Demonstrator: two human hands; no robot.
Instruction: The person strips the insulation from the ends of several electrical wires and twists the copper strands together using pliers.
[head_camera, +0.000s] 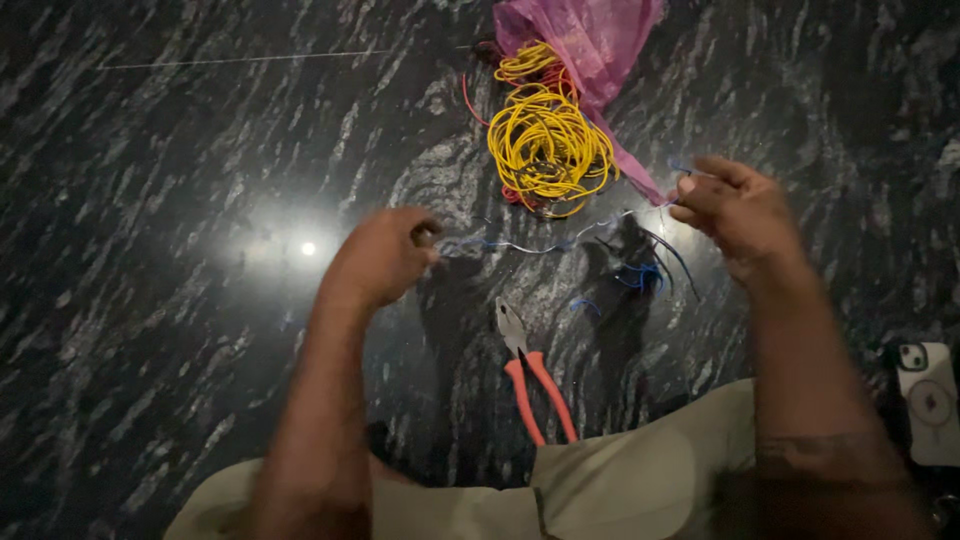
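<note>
Both hands (385, 255) (735, 210) stretch a wire (540, 245) above bare floor (150, 250).

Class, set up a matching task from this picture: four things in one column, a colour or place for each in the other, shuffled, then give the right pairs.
1. coiled wire
2. pliers
3. plastic bag
4. phone

A. pink, at the top
B. white, at the right edge
C. yellow
D. orange handles, between the arms

Pairs: 1-C, 2-D, 3-A, 4-B
</note>
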